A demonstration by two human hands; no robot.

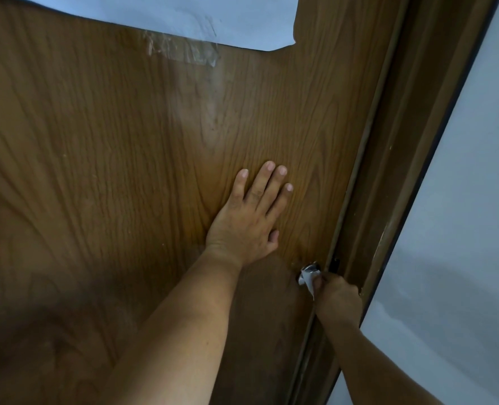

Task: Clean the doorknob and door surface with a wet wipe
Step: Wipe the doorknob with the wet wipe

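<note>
A brown wood-grain door [125, 141] fills most of the view. My left hand [249, 217] lies flat against it with the fingers spread, just above and left of the knob. The metal doorknob [311, 268] sits near the door's right edge, mostly covered. My right hand [334, 296] grips a crumpled white wet wipe [306, 280] and presses it onto the knob from below and to the right.
A white paper sheet [198, 19] is taped to the door's upper part, with clear tape [184, 51] below its edge. The brown door frame [394, 171] runs along the right, and a pale wall [470, 200] lies beyond it.
</note>
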